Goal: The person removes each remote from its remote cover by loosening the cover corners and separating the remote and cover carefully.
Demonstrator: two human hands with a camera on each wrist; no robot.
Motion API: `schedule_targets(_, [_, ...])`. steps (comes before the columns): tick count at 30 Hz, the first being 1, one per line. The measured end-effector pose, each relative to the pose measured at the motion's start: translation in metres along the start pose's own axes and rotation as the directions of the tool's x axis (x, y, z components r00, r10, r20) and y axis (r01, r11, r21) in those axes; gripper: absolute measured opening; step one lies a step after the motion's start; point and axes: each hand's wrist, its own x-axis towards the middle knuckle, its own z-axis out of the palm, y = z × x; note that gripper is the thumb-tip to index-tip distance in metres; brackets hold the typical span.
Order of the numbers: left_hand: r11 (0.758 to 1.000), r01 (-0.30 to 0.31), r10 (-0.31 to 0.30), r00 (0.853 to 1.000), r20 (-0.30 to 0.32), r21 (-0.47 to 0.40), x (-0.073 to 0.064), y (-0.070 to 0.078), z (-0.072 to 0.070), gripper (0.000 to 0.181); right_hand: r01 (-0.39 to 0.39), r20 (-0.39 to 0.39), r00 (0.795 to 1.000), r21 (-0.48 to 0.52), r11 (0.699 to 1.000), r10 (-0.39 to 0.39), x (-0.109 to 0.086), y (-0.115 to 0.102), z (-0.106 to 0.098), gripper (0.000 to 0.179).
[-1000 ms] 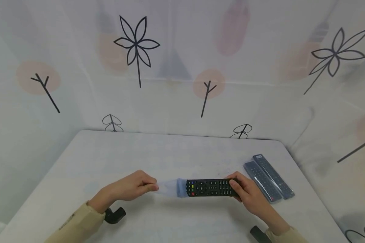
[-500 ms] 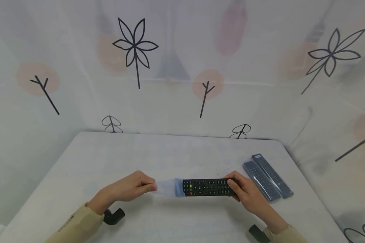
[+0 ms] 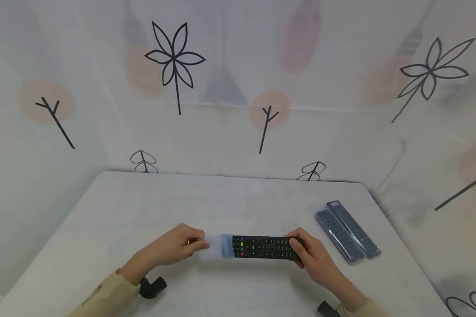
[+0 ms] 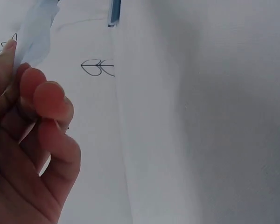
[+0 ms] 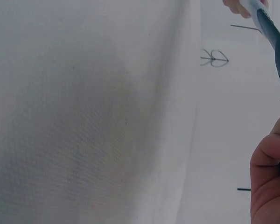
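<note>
A black remote control (image 3: pixel 263 247) is held level over the front of the table, its buttons facing up. My right hand (image 3: pixel 311 253) grips its right end, thumb on top. A bunched bluish plastic sleeve (image 3: pixel 228 245) covers the remote's left end. My left hand (image 3: pixel 178 244) pinches the sleeve's far end between thumb and fingers. In the left wrist view the pale film (image 4: pixel 37 35) rises from the fingertips while the other fingers are curled. The right wrist view catches the remote edge-on (image 5: pixel 276 42), above the curled right hand (image 5: pixel 273 172).
Two more remotes in clear wrapping lie side by side at the table's right, one nearer (image 3: pixel 340 236) and one farther (image 3: pixel 354 229). The white table (image 3: pixel 206 198) meets a patterned cloth backdrop (image 3: pixel 222 132). Dark wrist-camera mounts (image 3: pixel 152 288) sit beneath the wrists.
The remote and right hand have shifted left, and the left hand slightly right. The stretch of film between the left fingers and the remote is shorter and looser.
</note>
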Motion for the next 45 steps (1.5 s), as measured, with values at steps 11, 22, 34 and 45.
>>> schedule_targets(11, [0.958, 0.241, -0.271, 0.938, -0.218, -0.156, 0.008, 0.014, 0.017, 0.028, -0.089, -0.105, 0.990, 0.026, 0.996, 0.092, 0.002, 0.004, 0.008, 0.017])
schedule_targets(22, [0.907, 0.234, -0.330, 0.912, -0.245, -0.350, 0.009, 0.018, 0.016, 0.016, -0.069, -0.081, 0.994, 0.020, 0.997, 0.071, 0.006, 0.003, 0.002, 0.017])
schedule_targets(34, [0.914, 0.253, -0.322, 0.928, -0.189, -0.317, 0.004, 0.020, 0.003, 0.019, 0.024, -0.013, 1.000, 0.012, 1.000, -0.024, 0.005, 0.007, -0.009, 0.014])
schedule_targets(45, [0.925, 0.242, -0.301, 0.937, -0.178, -0.291, 0.000, 0.015, -0.001, 0.018, 0.008, 0.007, 1.000, -0.005, 1.000, -0.008, 0.005, 0.008, -0.011, 0.013])
